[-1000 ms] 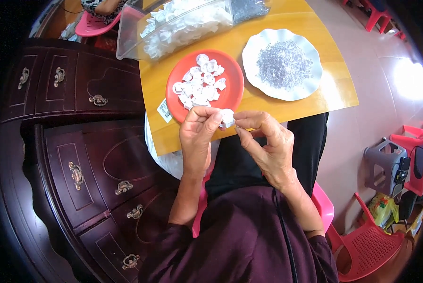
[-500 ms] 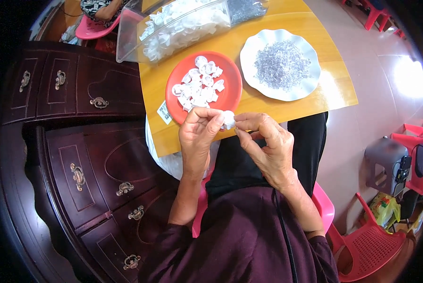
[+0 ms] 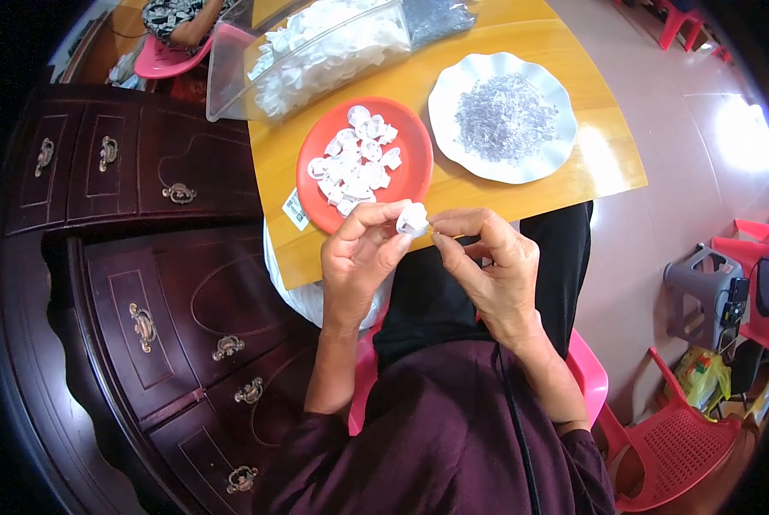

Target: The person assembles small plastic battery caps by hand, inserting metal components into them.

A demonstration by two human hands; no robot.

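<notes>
Between the thumb and forefinger of my left hand [image 3: 360, 249] is a small white plastic part [image 3: 413, 221] with a rounded end. My right hand [image 3: 494, 257] is pinched just to its right, thumb against forefinger; whatever sits in that pinch is too small to name. Both hands are above my lap at the table's near edge. Beyond my left hand, a red plate [image 3: 414, 184] holds a heap of similar white parts [image 3: 354, 167]. Farther right, a white scalloped plate [image 3: 563, 146] carries a pile of tiny clear pieces [image 3: 506, 118].
A clear bin [image 3: 230, 94] full of white parts stands at the back of the yellow table [image 3: 612, 159], beside a bag of dark pieces [image 3: 436, 21]. Dark wooden drawers [image 3: 204, 292] flank my left. A grey stool [image 3: 702, 292] and red chair [image 3: 672, 451] are at right. Another person's arm [image 3: 197, 26] shows at top left.
The white part has turned in my left fingers and now shows an opening. My right fingertips have moved slightly away from it. The view has shifted a little.
</notes>
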